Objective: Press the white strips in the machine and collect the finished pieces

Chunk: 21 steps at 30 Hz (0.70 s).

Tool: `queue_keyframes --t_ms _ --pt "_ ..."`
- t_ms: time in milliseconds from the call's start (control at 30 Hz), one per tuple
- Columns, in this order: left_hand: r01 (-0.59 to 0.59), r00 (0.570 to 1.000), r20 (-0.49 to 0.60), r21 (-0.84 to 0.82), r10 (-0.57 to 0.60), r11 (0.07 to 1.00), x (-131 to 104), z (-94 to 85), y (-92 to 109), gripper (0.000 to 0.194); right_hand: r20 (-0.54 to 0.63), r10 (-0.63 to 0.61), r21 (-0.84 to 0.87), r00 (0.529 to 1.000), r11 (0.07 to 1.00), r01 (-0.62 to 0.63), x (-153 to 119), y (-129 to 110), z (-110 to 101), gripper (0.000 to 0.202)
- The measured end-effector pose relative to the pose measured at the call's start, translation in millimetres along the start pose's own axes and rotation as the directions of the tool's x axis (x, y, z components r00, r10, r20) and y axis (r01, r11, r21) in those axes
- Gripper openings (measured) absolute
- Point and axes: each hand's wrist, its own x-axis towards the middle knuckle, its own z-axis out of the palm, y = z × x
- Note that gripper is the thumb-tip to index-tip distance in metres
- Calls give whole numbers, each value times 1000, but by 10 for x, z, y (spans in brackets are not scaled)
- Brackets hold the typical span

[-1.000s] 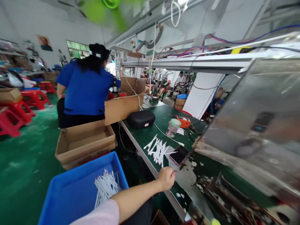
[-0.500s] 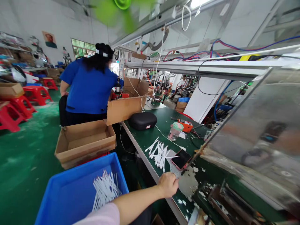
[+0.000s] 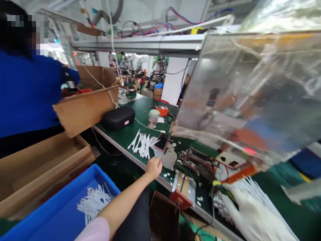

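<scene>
Beyond the left hand (image 3: 153,167), slightly to its left on the desk (image 3: 142,105), lies a loose fan of white strips (image 3: 142,144), their near ends close to the knuckles. Most of them run lengthwise away from the person, a few crossing aslant. The left hand is the nearer of the two to this fan; it rests at the desk's front edge, fingers curled closed, and I cannot tell whether something small sits inside them. Just past it lies a phone (image 3: 162,142), touched by the tip of one strip. Well off to the right, the right hand (image 3: 240,209), in a white glove, is closed around a tool with yellow and green handles (image 3: 217,183), beside a second bundle of long white strips (image 3: 255,194). More strips lie in the blue tray (image 3: 60,204) under the left forearm
</scene>
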Motion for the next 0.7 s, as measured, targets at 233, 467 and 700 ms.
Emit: queue_keyframes --t_ms 233,467,700 --pt "-85 995 -50 20 85 996 -17 43 -74 21 75 78 -65 994 995 -73 68 -182 -238 33" --pt "-121 988 -93 16 122 993 -23 55 -78 20 155 89 -125 984 990 -69 52 -140 -326 34" --pt "-119 988 -96 -8 118 993 -29 47 -65 20 176 50 -138 983 990 -25 148 -171 -328 35"
